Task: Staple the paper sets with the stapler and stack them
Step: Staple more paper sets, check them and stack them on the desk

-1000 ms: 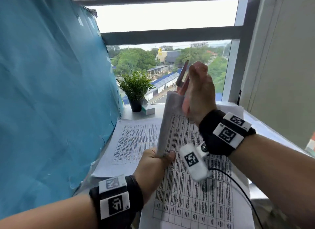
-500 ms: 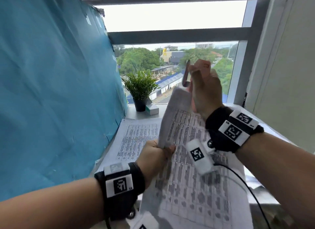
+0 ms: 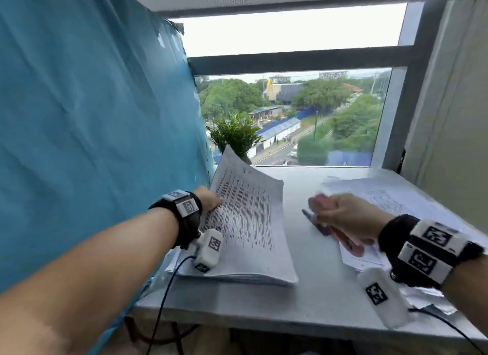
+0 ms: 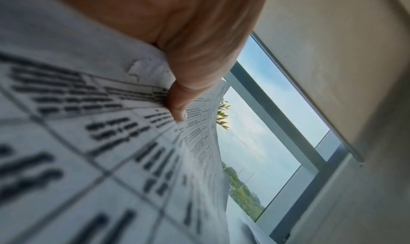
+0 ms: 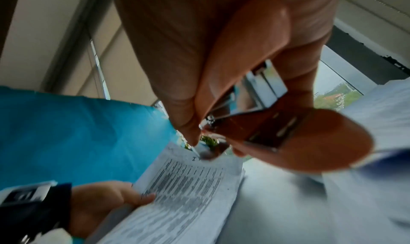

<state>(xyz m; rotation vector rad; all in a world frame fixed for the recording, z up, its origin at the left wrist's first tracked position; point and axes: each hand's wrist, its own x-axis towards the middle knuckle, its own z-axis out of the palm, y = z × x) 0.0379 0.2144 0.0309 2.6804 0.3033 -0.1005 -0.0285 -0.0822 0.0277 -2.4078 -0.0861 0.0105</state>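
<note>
A printed paper set (image 3: 245,214) lies tilted over a stack of papers (image 3: 237,274) at the left of the grey desk (image 3: 303,296). My left hand (image 3: 211,200) grips the set's left edge, thumb on top (image 4: 177,107), the far corner lifted off the stack. The same set (image 5: 188,195) and my left hand (image 5: 106,200) show in the right wrist view. My right hand (image 3: 340,217) grips the red stapler (image 3: 327,226) low over the desk, right of the set and apart from it. The stapler (image 5: 261,125) shows between my fingers, metal parts visible.
More loose printed sheets (image 3: 396,196) lie at the right of the desk, under and behind my right hand. A potted plant (image 3: 235,135) stands on the sill behind the held set. A blue sheet (image 3: 92,130) hangs along the left. Wrist-camera cables dangle off the desk's front edge.
Both hands came down from chest height. The left hand carried the paper set left and down onto the stack. The right hand drew the stapler off the set's corner toward the right.
</note>
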